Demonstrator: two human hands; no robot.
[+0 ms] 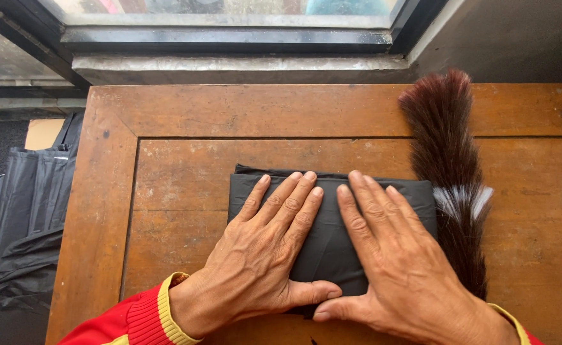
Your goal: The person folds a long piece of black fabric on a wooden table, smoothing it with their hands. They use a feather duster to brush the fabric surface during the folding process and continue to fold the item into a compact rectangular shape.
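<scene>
A folded black plastic sheet [329, 246] lies flat on a worn wooden table [185, 172]. My left hand [262, 255] presses down on its left half, fingers together and stretched forward. Beside it, my right hand [389, 262] lies flat on the right half. The two thumbs nearly meet at the sheet's near edge. Both palms are flat on top and grip nothing. Red sleeves with yellow cuffs cover my wrists.
A dark reddish-brown feather duster [450, 160] lies along the table's right side, touching the sheet's right edge. More black plastic material [29, 217] is heaped off the table's left edge. A window sill and frame [230, 61] run behind the table.
</scene>
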